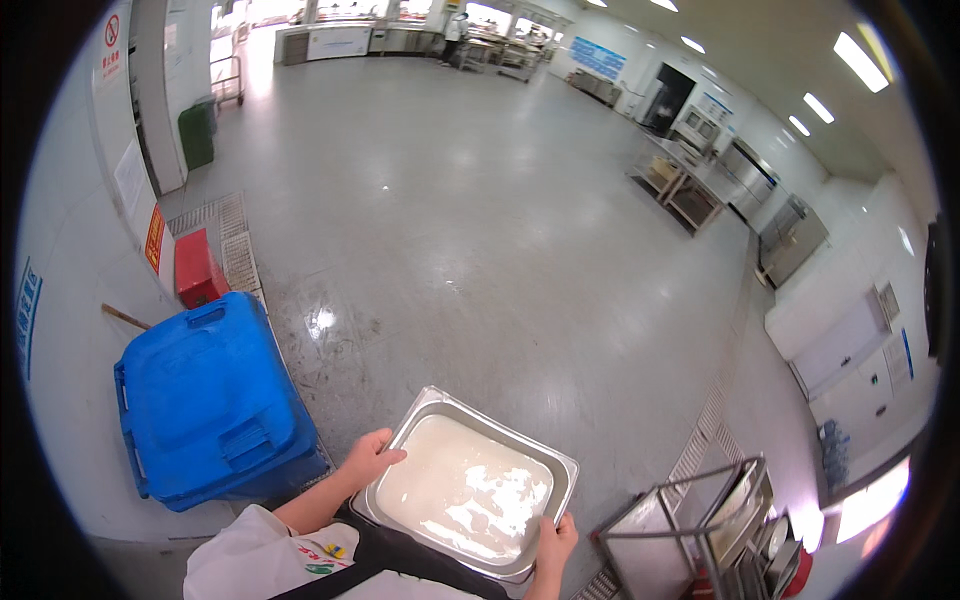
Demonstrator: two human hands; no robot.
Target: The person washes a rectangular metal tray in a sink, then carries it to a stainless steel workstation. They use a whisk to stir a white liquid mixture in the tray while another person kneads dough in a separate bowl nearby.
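Note:
A rectangular stainless steel food pan (480,417) is held in front of my body, above the floor. Whitish liquid (442,480) fills much of it, and bright light reflects off the surface. My left hand (372,457) grips the pan's left rim, its thumb over the edge. At the right rim, my right hand (555,541) has hold near the lower corner. The fingers beneath the pan are hidden. A dark apron (405,546) over my white top lies close behind the pan's near edge.
Left of me stands a blue lidded waste bin (217,390), with a red box (199,266) beyond. A metal rack (675,532) holding trays is at lower right. Floor drain grates (701,435) run along the right. Farther off are steel tables (694,184) and a person (454,37).

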